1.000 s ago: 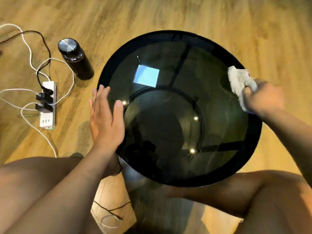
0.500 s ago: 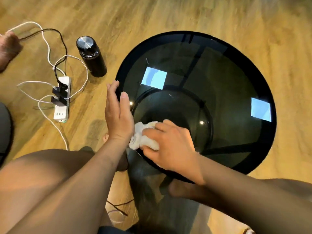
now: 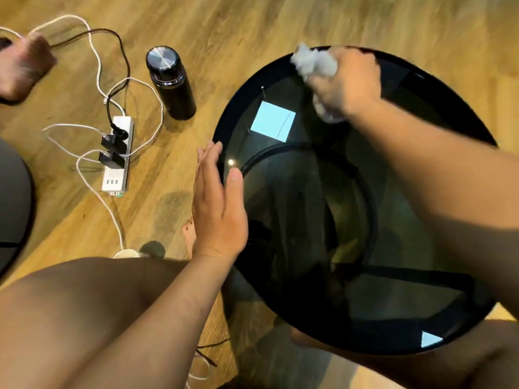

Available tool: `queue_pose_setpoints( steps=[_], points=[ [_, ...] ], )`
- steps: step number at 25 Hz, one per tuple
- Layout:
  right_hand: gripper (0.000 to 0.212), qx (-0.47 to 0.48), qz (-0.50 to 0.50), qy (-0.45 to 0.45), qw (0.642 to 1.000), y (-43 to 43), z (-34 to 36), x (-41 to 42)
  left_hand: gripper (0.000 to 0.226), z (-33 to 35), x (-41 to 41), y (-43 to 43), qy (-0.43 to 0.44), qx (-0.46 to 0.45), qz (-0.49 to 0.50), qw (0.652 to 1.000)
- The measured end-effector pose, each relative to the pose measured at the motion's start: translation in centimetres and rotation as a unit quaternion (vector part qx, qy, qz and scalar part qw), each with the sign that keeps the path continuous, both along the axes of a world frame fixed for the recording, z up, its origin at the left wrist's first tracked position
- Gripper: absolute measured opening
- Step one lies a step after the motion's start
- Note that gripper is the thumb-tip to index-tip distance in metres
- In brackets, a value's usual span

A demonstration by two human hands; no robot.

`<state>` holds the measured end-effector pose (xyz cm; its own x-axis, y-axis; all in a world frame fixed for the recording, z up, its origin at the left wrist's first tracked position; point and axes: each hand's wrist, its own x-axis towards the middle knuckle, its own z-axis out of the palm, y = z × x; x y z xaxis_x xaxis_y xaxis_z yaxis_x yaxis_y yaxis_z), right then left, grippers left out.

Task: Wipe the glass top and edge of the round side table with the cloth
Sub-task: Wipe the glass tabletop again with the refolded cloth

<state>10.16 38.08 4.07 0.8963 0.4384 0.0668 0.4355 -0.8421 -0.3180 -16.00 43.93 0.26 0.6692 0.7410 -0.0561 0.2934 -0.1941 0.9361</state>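
The cloth (image 3: 314, 63) has swept from the surface's near-left edge to its far rim.
The right hand (image 3: 346, 82) clutches the bunched cloth against the far edge of the surface (image 3: 421, 304); the left hand (image 3: 217, 209), open flat and empty, braces the left rim, probably steadying it.

Right hand (image 3: 348, 82) grips bunched white cloth (image 3: 314, 64) at far rim of round glass table (image 3: 421, 318). Left hand (image 3: 217, 211) flat, fingers straight, against near-left edge. Black flask (image 3: 170, 82) and power strip (image 3: 118, 157) on floor.
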Motion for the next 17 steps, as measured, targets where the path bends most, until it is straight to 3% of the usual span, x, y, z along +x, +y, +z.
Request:
queue_pose_setpoints(
  steps=[3, 5, 8, 9, 11, 13, 14, 15, 17],
  points=[
    [0.010, 0.054, 0.230, 0.097, 0.967, -3.4, 1.4, -11.6, 0.050, -0.1, 0.0, 0.0, -0.021, 0.001, 0.002, 1.000],
    [0.017, 0.004, 0.385, 0.137, 0.913, -7.7, 2.0, -18.9, 0.050, 0.0, -0.2, 0.0, -0.027, -0.001, 0.005, 1.000],
    [0.034, -0.039, 0.415, 0.046, 0.908, -8.7, 0.7, -16.0, 0.050, 0.3, -0.2, -0.2, -0.007, 0.008, 0.003, 1.000],
    [0.034, -0.072, 0.357, -0.027, 0.931, -8.0, 0.3, -12.0, 0.050, 0.4, -0.1, -0.3, -0.002, 0.014, 0.001, 1.000],
    [0.035, -0.114, 0.144, -0.098, 0.978, -8.3, 0.5, -1.7, 0.050, 0.4, 0.0, -0.3, 0.001, 0.013, 0.002, 1.000],
    [0.041, -0.134, -0.066, -0.058, 0.987, -11.0, 1.6, 6.7, 0.051, 0.3, 0.0, -0.2, 0.012, 0.015, 0.005, 1.000],
    [0.041, -0.122, -0.124, -0.022, 0.985, -12.1, 1.8, 8.2, 0.052, 0.3, 0.0, -0.2, 0.019, 0.018, 0.005, 1.000],
    [0.037, -0.107, -0.136, -0.013, 0.985, -12.1, 1.7, 7.8, 0.052, 0.4, 0.1, -0.2, 0.025, 0.023, 0.004, 0.999],
    [0.039, -0.105, -0.068, -0.039, 0.991, -10.5, 0.7, 4.4, 0.052, 0.5, 0.2, -0.2, 0.035, 0.034, 0.007, 0.999]
  ],
)
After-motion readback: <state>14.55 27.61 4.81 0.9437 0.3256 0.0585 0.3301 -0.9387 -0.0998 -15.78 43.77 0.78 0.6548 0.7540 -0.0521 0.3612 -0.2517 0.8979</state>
